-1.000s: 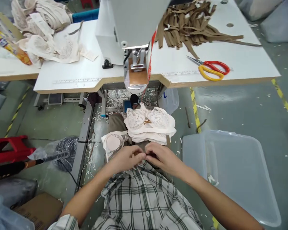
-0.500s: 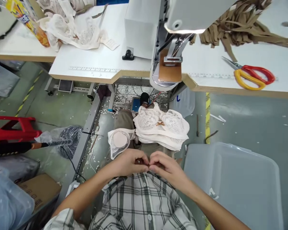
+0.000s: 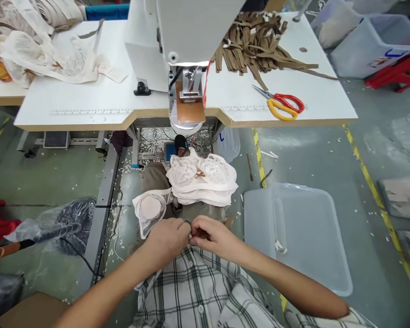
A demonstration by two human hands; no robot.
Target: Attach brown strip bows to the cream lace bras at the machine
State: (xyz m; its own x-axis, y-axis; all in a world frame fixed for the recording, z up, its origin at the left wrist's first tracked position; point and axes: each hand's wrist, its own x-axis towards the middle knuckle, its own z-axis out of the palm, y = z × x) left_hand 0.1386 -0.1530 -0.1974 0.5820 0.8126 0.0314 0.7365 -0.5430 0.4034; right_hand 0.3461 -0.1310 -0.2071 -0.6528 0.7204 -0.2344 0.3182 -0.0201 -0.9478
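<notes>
- Left hand, back upward: fingers bent in, tips hidden, meeting the right hand's fingertips; whether they are clamped on anything, I cannot tell.
- Right hand, just beside it: forefinger and thumb curled toward each other, tips at the left hand's fingers; whether they pinch something, I cannot tell.
- Bundle in clear wrap: on the floor, well to the left of the left hand.
- Pile of bras: on the counter, far ahead and to the left of the left hand.
- Single bra: across the person's left leg, just ahead of the left hand and a little left, one cup facing up.
- Sewing machine: at the counter, straight ahead of both hands and well beyond them.
- Stack of bras: on the legs, near and ahead of the right hand, a small brown bow on the top one.
- Straps, brown, heaped on the counter: far ahead of the right hand, to its right.
- Scissors, red and yellow handles: at the counter's near edge, ahead and right of the right hand.
- Container, clear plastic: on the floor, right of the right hand.
</notes>
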